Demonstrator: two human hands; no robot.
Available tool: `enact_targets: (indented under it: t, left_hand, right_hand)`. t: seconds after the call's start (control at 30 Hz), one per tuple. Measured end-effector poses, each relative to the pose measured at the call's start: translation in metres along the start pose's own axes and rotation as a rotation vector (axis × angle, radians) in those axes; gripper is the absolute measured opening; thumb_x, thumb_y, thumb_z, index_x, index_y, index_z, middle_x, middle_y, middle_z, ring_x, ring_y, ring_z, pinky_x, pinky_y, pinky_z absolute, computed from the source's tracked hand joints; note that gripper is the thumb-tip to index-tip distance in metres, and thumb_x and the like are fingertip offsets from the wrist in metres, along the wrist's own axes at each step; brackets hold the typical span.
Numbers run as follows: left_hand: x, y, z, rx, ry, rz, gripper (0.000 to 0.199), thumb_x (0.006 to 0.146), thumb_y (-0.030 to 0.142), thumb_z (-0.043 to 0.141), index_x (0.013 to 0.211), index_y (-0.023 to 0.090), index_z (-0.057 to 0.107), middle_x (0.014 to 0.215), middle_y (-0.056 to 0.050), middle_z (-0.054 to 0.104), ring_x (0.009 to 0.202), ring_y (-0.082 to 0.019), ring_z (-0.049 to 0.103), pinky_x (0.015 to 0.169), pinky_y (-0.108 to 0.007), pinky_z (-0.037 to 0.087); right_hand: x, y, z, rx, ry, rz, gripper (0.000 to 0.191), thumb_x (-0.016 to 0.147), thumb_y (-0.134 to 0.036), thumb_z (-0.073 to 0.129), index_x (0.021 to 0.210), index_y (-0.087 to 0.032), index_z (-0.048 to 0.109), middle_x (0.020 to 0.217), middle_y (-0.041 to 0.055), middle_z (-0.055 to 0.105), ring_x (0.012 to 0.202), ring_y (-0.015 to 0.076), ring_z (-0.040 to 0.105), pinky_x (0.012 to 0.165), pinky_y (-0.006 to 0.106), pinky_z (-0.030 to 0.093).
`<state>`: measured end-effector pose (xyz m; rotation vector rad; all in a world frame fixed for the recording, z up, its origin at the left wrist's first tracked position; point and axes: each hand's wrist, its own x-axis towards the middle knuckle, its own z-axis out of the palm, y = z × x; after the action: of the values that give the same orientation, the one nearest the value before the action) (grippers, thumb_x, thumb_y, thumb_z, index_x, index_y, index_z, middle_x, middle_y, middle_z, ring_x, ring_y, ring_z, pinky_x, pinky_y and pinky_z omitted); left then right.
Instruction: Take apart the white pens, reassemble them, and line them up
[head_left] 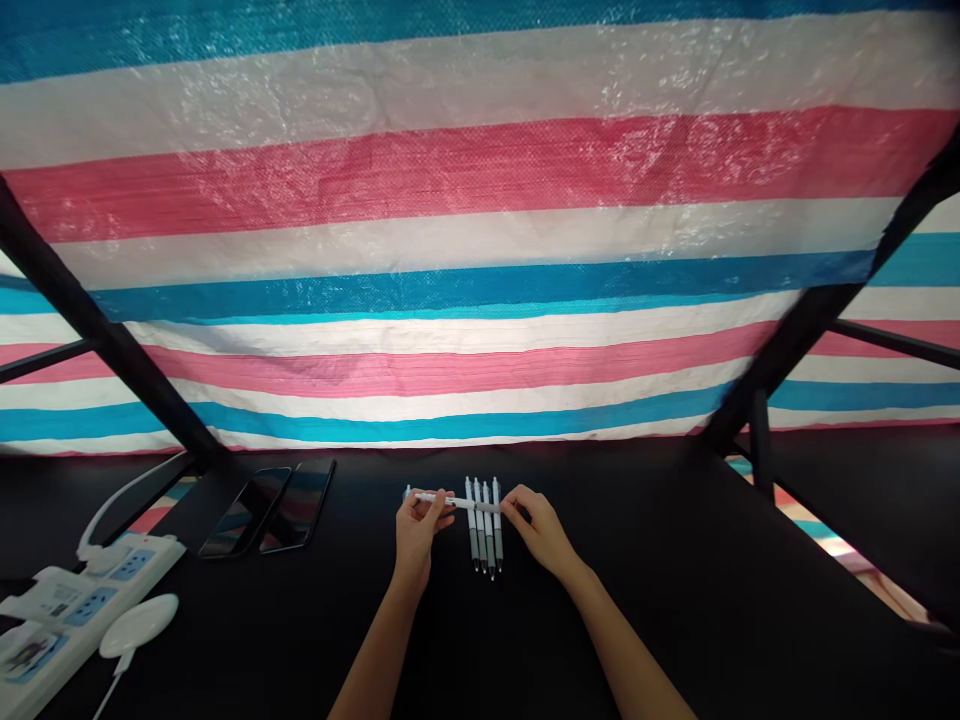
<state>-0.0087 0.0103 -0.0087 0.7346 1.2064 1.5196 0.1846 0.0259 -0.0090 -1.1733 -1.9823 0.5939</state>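
Observation:
A white pen (463, 503) is held almost level above the black table (465, 650). My left hand (420, 525) pinches it near its left end, thumb and fingers closed around the barrel. At the other end, my right hand (534, 520) has its thumb and fingertips pinched on the pen's grey end. Beneath and behind the held pen, several white pens (480, 545) lie side by side in a row, their tips pointing toward me. The held pen crosses over their upper part and hides some of it.
At the left lie two dark phones (247, 515), a white power strip (90, 605) with plugs and cables, and a round white charging pad (139, 626). Black frame bars (127, 345) slope up on both sides. A striped tarp (480, 370) hangs behind the table.

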Motion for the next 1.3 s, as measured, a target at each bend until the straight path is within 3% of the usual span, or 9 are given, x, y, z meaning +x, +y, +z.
enact_targets:
  t: [0.1,0.27,0.43,0.6,0.77,0.93,1.13,1.3]
  left_hand:
    - [-0.0007,0.0006,0.0005,0.000,-0.015,-0.009,0.033,0.063,0.039,0.074,0.078,0.014,0.059,0.084,-0.009,0.072,0.073,-0.016,0.068,0.058,-0.021,0.054]
    - [-0.0022,0.0028,0.0019,-0.003,0.015,-0.015,0.034,0.062,0.040,0.074,0.077,0.014,0.059,0.083,-0.009,0.072,0.071,-0.015,0.068,0.056,-0.020,0.053]
    - [-0.0009,0.0003,0.0012,0.000,0.000,-0.015,0.034,0.063,0.040,0.074,0.079,0.014,0.059,0.084,-0.010,0.072,0.073,-0.016,0.068,0.057,-0.020,0.054]
    - [0.0026,-0.0035,-0.0020,-0.024,0.023,-0.007,0.032,0.065,0.038,0.073,0.080,0.015,0.058,0.085,-0.009,0.072,0.073,-0.017,0.068,0.056,-0.021,0.054]
    - [0.0009,-0.0011,-0.0006,-0.018,0.016,-0.007,0.032,0.064,0.039,0.073,0.078,0.015,0.058,0.084,-0.010,0.072,0.071,-0.017,0.069,0.056,-0.021,0.054]
    - [-0.0004,0.0008,0.0007,-0.014,0.025,-0.005,0.032,0.064,0.038,0.073,0.078,0.014,0.058,0.083,-0.010,0.072,0.071,-0.017,0.069,0.055,-0.021,0.054]
    - [-0.0009,0.0015,0.0014,-0.009,0.016,-0.007,0.032,0.063,0.038,0.074,0.078,0.014,0.058,0.084,-0.011,0.072,0.070,-0.018,0.069,0.055,-0.022,0.054]
    - [-0.0016,0.0027,0.0022,-0.014,0.023,-0.012,0.034,0.062,0.040,0.074,0.078,0.014,0.058,0.084,-0.010,0.072,0.071,-0.017,0.068,0.057,-0.022,0.054]
  right_hand:
    - [-0.0001,-0.0007,-0.0002,-0.014,0.014,0.004,0.032,0.093,-0.034,0.037,0.069,-0.020,0.053,0.068,-0.0006,0.054,0.062,0.0140,0.051,0.063,0.027,0.038]
    - [-0.0012,-0.0009,0.0012,-0.011,-0.024,-0.010,0.022,0.089,-0.038,0.048,0.079,-0.021,0.057,0.071,-0.0006,0.058,0.065,0.0143,0.052,0.065,0.028,0.039]
    - [-0.0011,0.0002,0.0045,-0.044,-0.049,-0.013,0.040,0.096,-0.035,0.031,0.068,-0.020,0.055,0.070,0.0006,0.056,0.064,0.0138,0.051,0.066,0.029,0.039]
    - [-0.0017,-0.0026,0.0025,-0.041,-0.069,0.005,0.020,0.089,-0.039,0.047,0.086,-0.022,0.058,0.070,-0.0012,0.058,0.066,0.0147,0.053,0.066,0.028,0.039]
    - [-0.0020,-0.0045,0.0023,-0.061,-0.088,-0.021,0.039,0.095,-0.035,0.032,0.068,-0.019,0.055,0.069,-0.0002,0.058,0.065,0.0138,0.053,0.067,0.028,0.038]
    - [-0.0019,-0.0042,0.0033,-0.047,-0.077,-0.007,0.021,0.090,-0.039,0.046,0.086,-0.021,0.058,0.068,-0.0010,0.057,0.065,0.0153,0.052,0.065,0.028,0.038]
    - [-0.0014,-0.0056,0.0046,-0.050,-0.100,-0.034,0.040,0.096,-0.035,0.031,0.066,-0.019,0.053,0.066,-0.0004,0.056,0.063,0.0140,0.051,0.066,0.029,0.037]
    - [-0.0013,-0.0081,0.0033,-0.068,-0.090,-0.015,0.025,0.091,-0.038,0.043,0.077,-0.021,0.055,0.065,-0.0014,0.054,0.063,0.0149,0.050,0.062,0.027,0.037]
